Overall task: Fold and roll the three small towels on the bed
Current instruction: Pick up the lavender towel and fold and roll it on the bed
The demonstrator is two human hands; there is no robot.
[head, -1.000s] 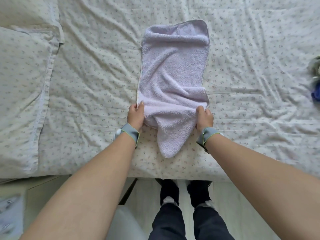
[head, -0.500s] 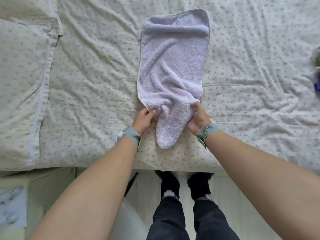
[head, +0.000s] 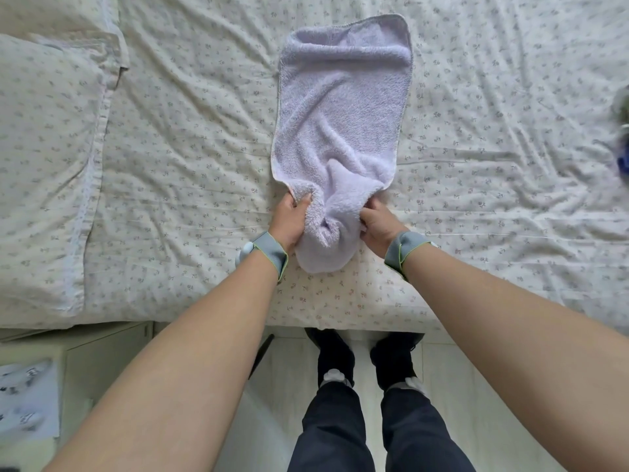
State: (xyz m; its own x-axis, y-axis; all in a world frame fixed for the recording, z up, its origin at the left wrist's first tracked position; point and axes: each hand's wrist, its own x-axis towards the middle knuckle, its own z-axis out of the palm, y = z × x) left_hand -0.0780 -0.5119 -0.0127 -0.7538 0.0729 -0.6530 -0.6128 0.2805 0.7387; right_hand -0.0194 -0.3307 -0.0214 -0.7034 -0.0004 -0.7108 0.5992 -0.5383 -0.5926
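**Both hands gather the near end of the lilac towel**

A lilac towel [head: 340,110] lies lengthwise on the bed [head: 187,148], folded into a long strip that runs away from the person, its far end flat with a stitched hem showing. The near end is bunched into a narrow, rounded lump close to the bed's edge. The left hand [head: 289,221] grips the towel's left side, thumb and fingers curled into the pile. The right hand [head: 379,224] pinches the right side of the same bunched part, fingers bent round the cloth. Each wrist wears a grey band with a green edge. A pillow [head: 44,165] lies at the left of the bed, well apart from the towel. At the far right edge a blurred blue and green thing is too unclear to name
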